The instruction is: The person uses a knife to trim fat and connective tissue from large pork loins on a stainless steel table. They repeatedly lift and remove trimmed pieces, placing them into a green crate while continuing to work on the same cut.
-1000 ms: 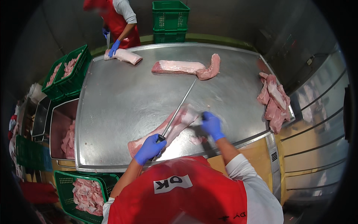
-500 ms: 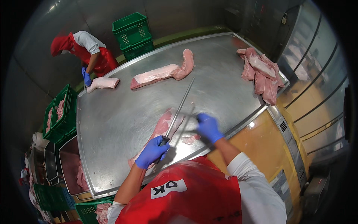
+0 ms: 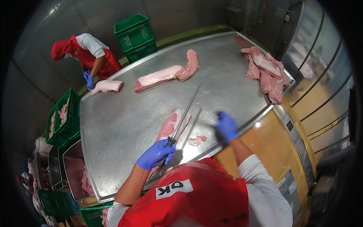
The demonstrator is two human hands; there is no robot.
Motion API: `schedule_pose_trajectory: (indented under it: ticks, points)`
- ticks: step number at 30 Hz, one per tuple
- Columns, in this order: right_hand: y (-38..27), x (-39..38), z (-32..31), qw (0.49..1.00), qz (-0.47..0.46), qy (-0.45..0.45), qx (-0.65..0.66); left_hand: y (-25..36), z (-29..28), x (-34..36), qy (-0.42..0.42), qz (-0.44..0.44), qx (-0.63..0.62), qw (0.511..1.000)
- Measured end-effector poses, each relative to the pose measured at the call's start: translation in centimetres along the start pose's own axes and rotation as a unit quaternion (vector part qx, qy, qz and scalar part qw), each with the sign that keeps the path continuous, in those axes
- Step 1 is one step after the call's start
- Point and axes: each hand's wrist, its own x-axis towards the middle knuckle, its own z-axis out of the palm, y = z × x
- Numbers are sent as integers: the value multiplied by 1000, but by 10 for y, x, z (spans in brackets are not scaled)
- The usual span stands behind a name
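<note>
My left hand (image 3: 157,154), in a blue glove, is wrapped round the black handle of a sharpening steel (image 3: 188,109). The long metal rod slants up and to the right above the table. Also gloved in blue, my right hand (image 3: 227,128) is closed on a dark-handled knife (image 3: 219,113), whose blade is smeared by motion. It is apart from the steel, near the table's right edge. Under the steel and partly behind my left hand lies a long slab of pink meat (image 3: 171,123). A small meat scrap (image 3: 197,140) lies between my hands.
On the metal table (image 3: 121,125) lie a long meat piece (image 3: 160,77) at the back and a meat pile (image 3: 266,72) far right. A co-worker (image 3: 92,53) handles another piece (image 3: 107,86) at far left. Green crates (image 3: 134,36) stand behind; meat-filled crates (image 3: 70,119) stand left.
My right hand has moved right and slightly up, away from the steel. My left hand keeps hold of the steel, which has shifted slightly right in view.
</note>
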Motion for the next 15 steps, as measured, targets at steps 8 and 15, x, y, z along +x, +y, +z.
schedule_pose_trajectory:
  ticks: [8, 15]
  points:
    - [79, -2, -23, 984, 106, 120, 82, -4, -42, -25, 211, 95, 282, 931]
    - [-91, -10, 30, 977, -169, -106, 73, 15, 2, 5, 70, 1, 64, 995]
